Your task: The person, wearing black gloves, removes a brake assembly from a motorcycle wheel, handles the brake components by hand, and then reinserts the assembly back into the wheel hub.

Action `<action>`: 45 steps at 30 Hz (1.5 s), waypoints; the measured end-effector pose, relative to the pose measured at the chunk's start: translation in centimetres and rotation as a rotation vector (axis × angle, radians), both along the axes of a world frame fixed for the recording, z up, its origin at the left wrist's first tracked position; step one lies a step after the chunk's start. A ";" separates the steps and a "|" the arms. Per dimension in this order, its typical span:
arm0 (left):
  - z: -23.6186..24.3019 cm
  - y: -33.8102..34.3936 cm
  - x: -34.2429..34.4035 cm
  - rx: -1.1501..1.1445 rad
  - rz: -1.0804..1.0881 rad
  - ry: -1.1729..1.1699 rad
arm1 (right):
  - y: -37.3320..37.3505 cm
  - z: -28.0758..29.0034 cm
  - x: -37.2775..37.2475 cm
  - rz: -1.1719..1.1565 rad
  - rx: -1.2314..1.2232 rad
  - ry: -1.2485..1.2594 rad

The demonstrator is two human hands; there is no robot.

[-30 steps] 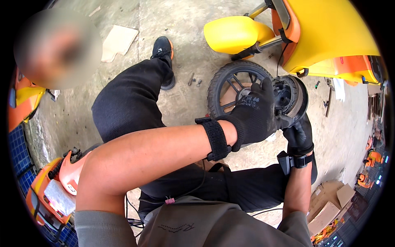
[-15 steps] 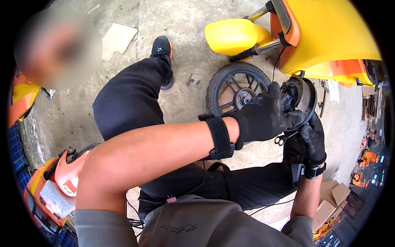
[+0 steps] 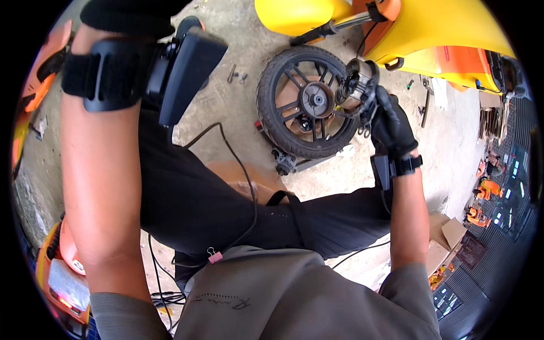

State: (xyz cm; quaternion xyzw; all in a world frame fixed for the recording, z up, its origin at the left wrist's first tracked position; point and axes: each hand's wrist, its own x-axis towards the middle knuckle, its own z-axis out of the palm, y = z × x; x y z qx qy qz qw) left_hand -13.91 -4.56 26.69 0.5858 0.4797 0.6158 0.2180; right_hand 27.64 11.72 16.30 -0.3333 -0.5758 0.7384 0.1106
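My right hand (image 3: pixel 392 124), in a black glove, grips a round metal brake plate (image 3: pixel 357 88) by its outer side. The plate's ribbed, curved inner parts face left, and a small lever-like piece hangs below it by the glove. It overlaps the right edge of a spoked wheel (image 3: pixel 266 107) with a black tyre, which lies flat on its side. My left hand (image 3: pixel 129 16), also gloved in black, is raised at the upper left, away from the wheel. The frame's dark edge cuts off its fingers, so what they do is hidden.
A yellow scooter body (image 3: pixel 447 34) with a bare fork leg (image 3: pixel 348 24) stands beyond the wheel. Small bolts (image 3: pixel 232 72) lie on the concrete left of it. A black cable (image 3: pixel 235 158) loops over my leg. At lower right stands an opened cardboard box (image 3: pixel 445 238).
My left hand has let go of the brake plate and swung up to the far left. My right hand keeps the plate, now turned and shifted left over the wheel's edge.
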 end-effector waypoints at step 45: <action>-2.9 3.4 2.3 -0.072 -0.060 0.048 | -4.6 -13.5 -5.1 -0.014 0.831 -0.867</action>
